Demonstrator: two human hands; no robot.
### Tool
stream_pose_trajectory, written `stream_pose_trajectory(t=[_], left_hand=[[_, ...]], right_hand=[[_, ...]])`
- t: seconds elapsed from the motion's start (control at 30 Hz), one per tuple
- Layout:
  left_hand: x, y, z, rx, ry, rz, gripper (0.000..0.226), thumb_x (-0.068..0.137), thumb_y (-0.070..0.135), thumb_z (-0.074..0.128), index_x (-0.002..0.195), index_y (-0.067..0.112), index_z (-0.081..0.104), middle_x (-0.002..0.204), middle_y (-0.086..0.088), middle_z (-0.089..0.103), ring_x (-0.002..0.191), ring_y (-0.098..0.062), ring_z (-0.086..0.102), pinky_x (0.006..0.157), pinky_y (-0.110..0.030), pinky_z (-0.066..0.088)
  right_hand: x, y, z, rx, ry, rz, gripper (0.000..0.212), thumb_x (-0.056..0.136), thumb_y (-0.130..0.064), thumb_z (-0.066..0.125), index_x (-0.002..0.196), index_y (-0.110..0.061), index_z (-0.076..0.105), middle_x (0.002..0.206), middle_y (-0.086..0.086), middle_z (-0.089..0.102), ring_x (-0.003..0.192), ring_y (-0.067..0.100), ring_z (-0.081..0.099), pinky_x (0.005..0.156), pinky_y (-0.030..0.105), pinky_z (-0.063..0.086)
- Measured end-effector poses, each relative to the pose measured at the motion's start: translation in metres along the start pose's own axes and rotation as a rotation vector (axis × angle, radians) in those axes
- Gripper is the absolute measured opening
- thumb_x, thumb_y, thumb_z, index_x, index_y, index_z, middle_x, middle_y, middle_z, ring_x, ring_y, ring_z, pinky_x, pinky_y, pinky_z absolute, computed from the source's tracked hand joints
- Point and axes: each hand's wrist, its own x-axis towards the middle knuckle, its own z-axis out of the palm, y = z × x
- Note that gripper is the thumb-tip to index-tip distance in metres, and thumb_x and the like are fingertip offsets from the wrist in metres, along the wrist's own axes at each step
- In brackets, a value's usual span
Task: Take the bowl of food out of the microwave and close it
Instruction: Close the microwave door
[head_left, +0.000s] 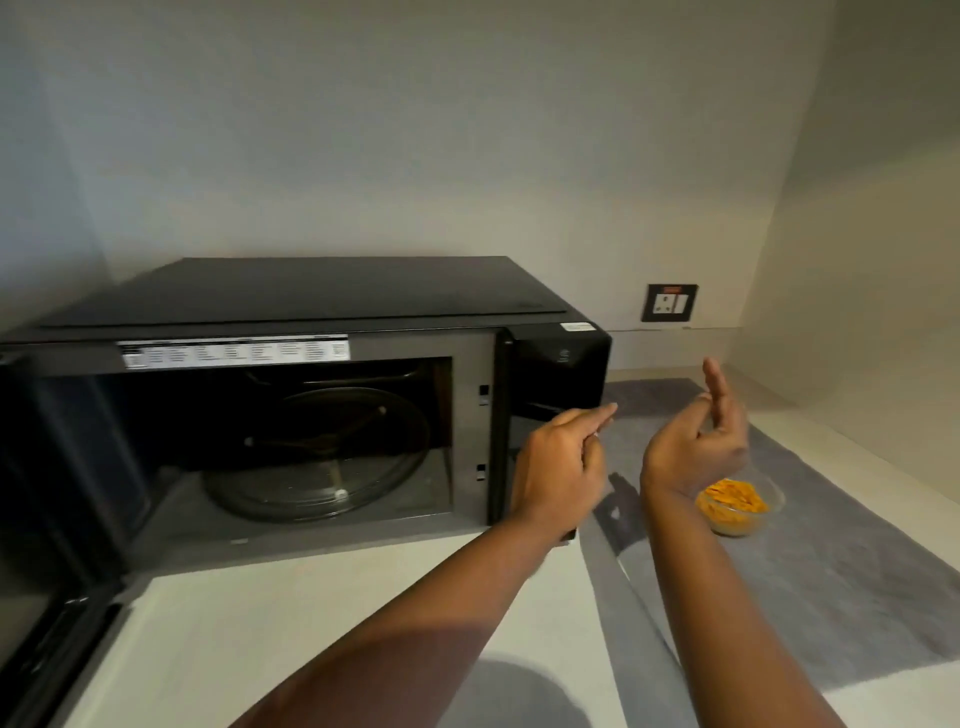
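Note:
A black microwave (322, 296) stands on the pale counter with its door (47, 597) swung wide open at the lower left. Inside, the glass turntable (317, 457) is bare. A clear glass bowl of orange food (737, 504) rests on a grey mat to the right of the microwave. My left hand (561, 462) hovers in front of the microwave's control panel, fingers loosely apart, holding nothing. My right hand (696, 441) is raised just above and left of the bowl, fingers spread, not touching it.
The grey mat (841, 571) covers the right part of the counter. A wall socket (670, 303) sits on the back wall. A side wall closes the space on the right. The pale counter (311, 634) extends in front of the microwave.

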Motion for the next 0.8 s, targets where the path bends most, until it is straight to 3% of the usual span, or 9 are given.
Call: stream_pose_trajectory(t=[0.07, 0.13, 0.27, 0.37, 0.5, 0.7, 0.8], left_hand=[[-0.007, 0.004, -0.028, 0.044, 0.069, 0.054, 0.042, 0.085, 0.001, 0.041, 0.123, 0.009, 0.059, 0.119, -0.01, 0.066, 0.105, -0.02, 0.064, 0.091, -0.028, 0.053], [-0.014, 0.009, -0.057, 0.125, 0.146, 0.103, 0.043, 0.083, 0.002, 0.041, 0.122, 0.008, 0.06, 0.116, -0.01, 0.068, 0.099, -0.019, 0.066, 0.085, -0.024, 0.053], [-0.028, 0.017, -0.115, 0.308, 0.285, 0.14, 0.045, 0.08, 0.003, 0.042, 0.12, 0.008, 0.061, 0.109, -0.009, 0.07, 0.091, -0.021, 0.066, 0.077, -0.026, 0.053], [-0.035, 0.024, -0.162, 0.446, 0.388, 0.095, 0.045, 0.081, 0.004, 0.043, 0.122, 0.009, 0.06, 0.114, -0.009, 0.068, 0.1, -0.024, 0.064, 0.082, -0.034, 0.055], [-0.034, 0.03, -0.226, 0.761, 0.384, -0.075, 0.043, 0.086, 0.007, 0.044, 0.127, 0.009, 0.054, 0.129, -0.01, 0.059, 0.117, -0.025, 0.054, 0.092, -0.039, 0.049], [-0.044, 0.052, -0.311, 1.133, 0.299, -0.474, 0.028, 0.086, 0.009, 0.045, 0.108, 0.0, 0.059, 0.116, -0.018, 0.062, 0.106, -0.033, 0.058, 0.073, -0.034, 0.045], [-0.057, 0.061, -0.338, 1.186, 0.253, -0.615, 0.029, 0.085, 0.012, 0.049, 0.11, 0.001, 0.059, 0.119, -0.017, 0.062, 0.108, -0.033, 0.059, 0.081, -0.037, 0.049]], right_hand=[[-0.014, -0.022, 0.01, 0.064, -0.018, -0.046, 0.037, 0.081, -0.002, 0.039, 0.107, -0.007, 0.065, 0.107, 0.001, 0.064, 0.096, 0.005, 0.059, 0.079, 0.005, 0.04], [-0.03, -0.045, 0.02, 0.137, -0.036, -0.078, 0.036, 0.081, -0.002, 0.04, 0.106, -0.005, 0.065, 0.104, -0.002, 0.061, 0.093, -0.003, 0.057, 0.077, 0.004, 0.041], [-0.071, -0.089, 0.037, 0.252, -0.15, -0.18, 0.034, 0.081, 0.002, 0.041, 0.104, -0.003, 0.065, 0.102, 0.003, 0.063, 0.098, 0.017, 0.06, 0.084, 0.011, 0.044], [-0.106, -0.12, 0.045, 0.304, -0.247, -0.251, 0.033, 0.081, 0.005, 0.042, 0.105, -0.002, 0.064, 0.101, 0.003, 0.062, 0.098, 0.019, 0.06, 0.086, 0.018, 0.048], [-0.15, -0.158, 0.051, 0.395, -0.331, -0.257, 0.034, 0.08, 0.006, 0.043, 0.104, -0.003, 0.064, 0.101, 0.001, 0.061, 0.098, 0.022, 0.06, 0.084, 0.034, 0.052], [-0.209, -0.212, 0.041, 0.53, -0.484, -0.214, 0.038, 0.075, 0.011, 0.044, 0.101, -0.005, 0.067, 0.098, 0.001, 0.064, 0.095, 0.018, 0.062, 0.083, 0.037, 0.053], [-0.23, -0.23, 0.03, 0.587, -0.589, -0.223, 0.037, 0.074, 0.01, 0.044, 0.099, -0.005, 0.067, 0.096, 0.0, 0.064, 0.091, 0.013, 0.061, 0.08, 0.033, 0.053]])
